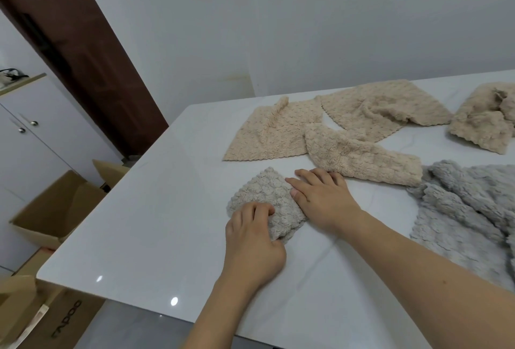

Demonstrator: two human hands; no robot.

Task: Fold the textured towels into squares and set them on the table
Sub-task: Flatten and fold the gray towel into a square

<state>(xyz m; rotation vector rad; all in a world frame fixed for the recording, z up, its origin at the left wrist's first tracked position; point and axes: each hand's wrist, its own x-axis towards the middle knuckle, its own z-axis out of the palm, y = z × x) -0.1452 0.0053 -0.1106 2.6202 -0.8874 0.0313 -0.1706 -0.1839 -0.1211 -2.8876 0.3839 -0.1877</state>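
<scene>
On the white tabletop, a small folded grey towel lies near the front-left corner. Left hand: fingers curled, pinching its near edge. Right hand: fingers extended together, apparently pressing its right side. Beige towels lie unfolded behind.

4 beige towels, 2 grey towels — 2 hands

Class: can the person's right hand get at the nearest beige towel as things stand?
Probably yes. The right hand lies flat beside the small folded towel, fingertips almost at the nearest beige towel, with only bare table between.
</scene>
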